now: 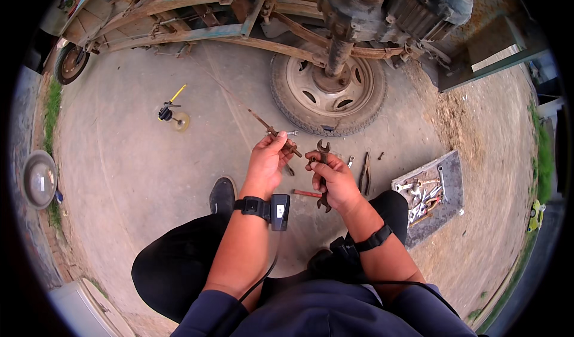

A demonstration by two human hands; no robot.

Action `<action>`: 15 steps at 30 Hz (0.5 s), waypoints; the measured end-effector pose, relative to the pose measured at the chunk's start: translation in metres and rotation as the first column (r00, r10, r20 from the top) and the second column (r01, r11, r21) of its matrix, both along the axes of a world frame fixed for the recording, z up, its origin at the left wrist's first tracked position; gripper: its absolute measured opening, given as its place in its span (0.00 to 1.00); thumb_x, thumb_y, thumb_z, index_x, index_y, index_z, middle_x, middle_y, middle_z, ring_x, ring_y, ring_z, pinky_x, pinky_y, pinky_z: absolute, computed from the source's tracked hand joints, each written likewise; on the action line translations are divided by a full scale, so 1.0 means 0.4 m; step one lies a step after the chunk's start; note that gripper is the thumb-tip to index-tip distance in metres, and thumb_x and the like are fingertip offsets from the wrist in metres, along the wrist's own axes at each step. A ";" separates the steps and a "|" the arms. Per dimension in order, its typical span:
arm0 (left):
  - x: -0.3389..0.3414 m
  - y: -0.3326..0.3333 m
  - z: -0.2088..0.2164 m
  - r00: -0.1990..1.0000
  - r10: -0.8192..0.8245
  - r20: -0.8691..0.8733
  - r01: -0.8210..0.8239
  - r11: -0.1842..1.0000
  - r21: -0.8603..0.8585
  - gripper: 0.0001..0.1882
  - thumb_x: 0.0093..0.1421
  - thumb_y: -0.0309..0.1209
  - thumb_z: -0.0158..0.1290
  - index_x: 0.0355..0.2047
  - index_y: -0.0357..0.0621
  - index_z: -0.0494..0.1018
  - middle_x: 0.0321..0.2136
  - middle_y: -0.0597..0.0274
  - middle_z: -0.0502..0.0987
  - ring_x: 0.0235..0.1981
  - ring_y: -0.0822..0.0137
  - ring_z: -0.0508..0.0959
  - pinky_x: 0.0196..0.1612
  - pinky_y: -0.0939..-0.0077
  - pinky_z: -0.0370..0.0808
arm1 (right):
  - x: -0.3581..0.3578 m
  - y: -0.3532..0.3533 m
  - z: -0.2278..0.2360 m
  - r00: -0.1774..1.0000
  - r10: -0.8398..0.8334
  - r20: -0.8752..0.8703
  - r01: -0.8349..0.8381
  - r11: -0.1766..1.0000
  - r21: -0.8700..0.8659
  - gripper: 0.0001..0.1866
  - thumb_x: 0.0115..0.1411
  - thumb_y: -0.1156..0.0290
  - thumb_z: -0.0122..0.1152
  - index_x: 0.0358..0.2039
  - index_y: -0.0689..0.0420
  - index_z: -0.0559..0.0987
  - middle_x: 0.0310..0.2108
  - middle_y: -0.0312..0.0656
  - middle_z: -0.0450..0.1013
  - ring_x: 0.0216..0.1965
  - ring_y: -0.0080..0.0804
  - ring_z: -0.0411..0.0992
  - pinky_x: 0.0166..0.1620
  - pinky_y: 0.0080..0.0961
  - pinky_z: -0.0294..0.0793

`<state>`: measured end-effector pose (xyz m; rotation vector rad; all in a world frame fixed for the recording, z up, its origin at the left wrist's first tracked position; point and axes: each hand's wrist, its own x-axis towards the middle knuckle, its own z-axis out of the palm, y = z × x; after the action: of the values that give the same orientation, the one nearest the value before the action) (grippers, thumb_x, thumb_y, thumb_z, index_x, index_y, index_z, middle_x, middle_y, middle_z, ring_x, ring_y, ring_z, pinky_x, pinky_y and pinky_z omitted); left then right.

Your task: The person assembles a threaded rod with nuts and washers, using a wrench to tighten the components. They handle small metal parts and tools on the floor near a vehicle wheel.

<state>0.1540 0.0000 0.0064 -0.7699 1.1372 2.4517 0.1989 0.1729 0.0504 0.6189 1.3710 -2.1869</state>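
Note:
My left hand point(267, 159) is closed around a long rusty rod point(259, 119), whose near end sticks out past my fingers toward the other hand. From the rod's far tip, a thin line seems to run up toward the vehicle frame. In my right hand point(338, 184) is a dark, worn open-end wrench point(323, 147), held upright with both jaws showing. Pinched at the fingertips of the same hand is a small rusty piece point(313, 159), perhaps a nut. The two hands are close together but apart, above the concrete floor.
Beyond my hands stands a wheel point(327, 89) under a rusty frame point(179, 35). Pliers point(365, 172), a red handle point(306, 193) and small wrenches lie nearby. A grey tray point(439, 208) of tools is at right, an oil can point(173, 117) at left, a metal basin point(40, 178) farther left.

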 end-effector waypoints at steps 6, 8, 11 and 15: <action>0.001 -0.001 -0.002 1.000 -0.003 0.003 0.003 1.000 0.006 0.05 0.65 0.34 0.58 0.34 0.50 0.74 0.29 0.68 0.79 0.34 0.70 0.80 0.40 0.74 0.76 | 0.005 0.015 -0.017 1.000 0.008 0.003 -0.007 0.999 -0.047 0.14 0.64 0.75 0.54 0.49 0.56 0.78 0.35 0.34 0.75 0.18 0.18 0.67 0.20 0.13 0.59; 0.001 0.000 -0.004 1.000 0.000 -0.001 0.000 1.000 0.015 0.05 0.65 0.34 0.58 0.34 0.50 0.74 0.29 0.68 0.79 0.34 0.70 0.80 0.40 0.74 0.76 | 0.006 0.018 -0.018 1.000 0.004 0.010 -0.004 0.999 -0.043 0.14 0.64 0.75 0.54 0.50 0.56 0.78 0.35 0.34 0.75 0.19 0.18 0.68 0.20 0.13 0.59; 0.002 0.000 -0.006 1.000 0.003 0.002 -0.003 1.000 0.019 0.05 0.65 0.34 0.58 0.33 0.50 0.74 0.29 0.68 0.79 0.34 0.70 0.80 0.40 0.74 0.76 | 0.008 0.022 -0.024 1.000 -0.002 0.012 0.002 0.999 -0.043 0.14 0.64 0.76 0.54 0.50 0.56 0.78 0.36 0.34 0.75 0.19 0.18 0.68 0.21 0.13 0.59; 0.003 -0.001 -0.007 1.000 0.010 -0.005 -0.010 1.000 0.028 0.05 0.65 0.34 0.58 0.33 0.50 0.74 0.29 0.68 0.79 0.34 0.70 0.79 0.41 0.73 0.76 | 0.007 0.021 -0.017 1.000 0.007 0.013 -0.006 0.999 -0.044 0.15 0.63 0.75 0.55 0.50 0.55 0.78 0.37 0.33 0.75 0.20 0.18 0.67 0.26 0.20 0.66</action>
<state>0.1553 -0.0005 0.0035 -0.7636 1.1015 2.4734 0.2016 0.1812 0.0435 0.6107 1.3127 -2.1977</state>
